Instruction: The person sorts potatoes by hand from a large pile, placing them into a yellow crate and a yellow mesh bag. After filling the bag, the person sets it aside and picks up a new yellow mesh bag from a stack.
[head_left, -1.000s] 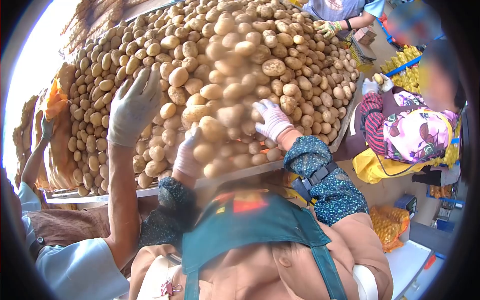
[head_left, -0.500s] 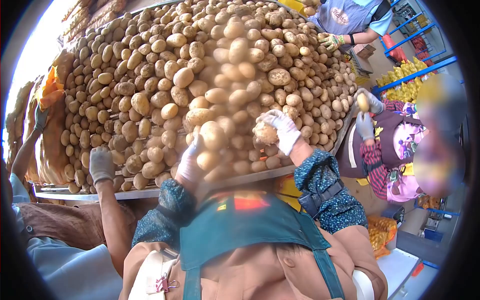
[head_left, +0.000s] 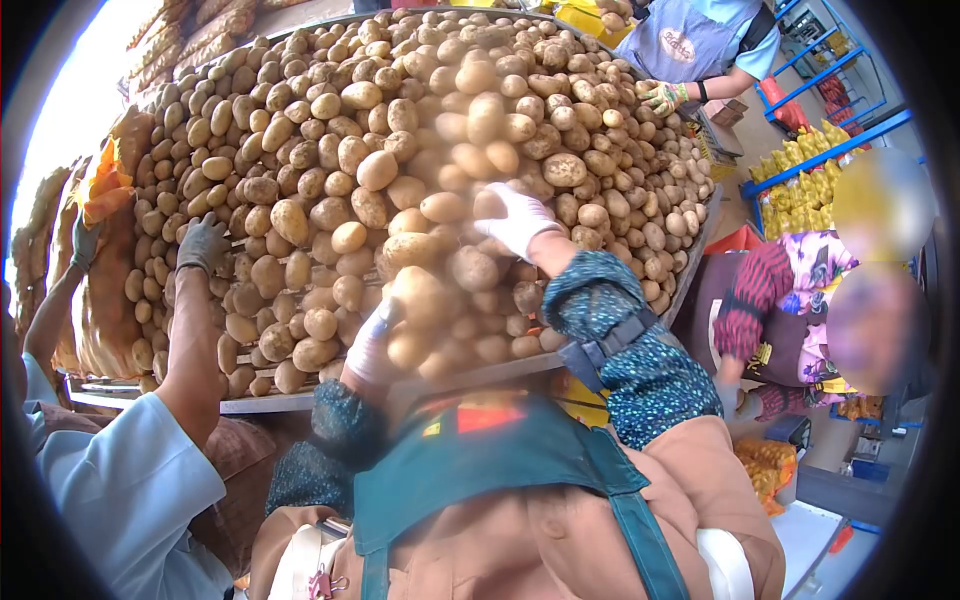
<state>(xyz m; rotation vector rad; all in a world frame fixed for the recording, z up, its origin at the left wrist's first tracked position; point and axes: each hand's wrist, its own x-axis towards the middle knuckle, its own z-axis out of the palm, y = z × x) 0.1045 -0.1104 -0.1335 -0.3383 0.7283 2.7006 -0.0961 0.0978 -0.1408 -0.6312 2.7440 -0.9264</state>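
A broad heap of potatoes covers the table in front of me. My left hand, in a white glove, is at the near edge beside blurred potatoes; its fingers are smeared, so its grip is unclear. Farther in, my right hand, also white-gloved, reaches over the heap with its fingers closed round a potato. A blurry patch hides part of the pile between and beyond my hands.
At the left, a co-worker's gloved hands touch the potatoes and an orange-topped sack. Another co-worker's patterned glove rests at the far right corner. A third person stands at the right, near yellow net bags and blue rails.
My right hand has moved up and left, away from the pale potato near the edge. The left co-worker's hand has reached farther in. The person at the right has lowered their hands.
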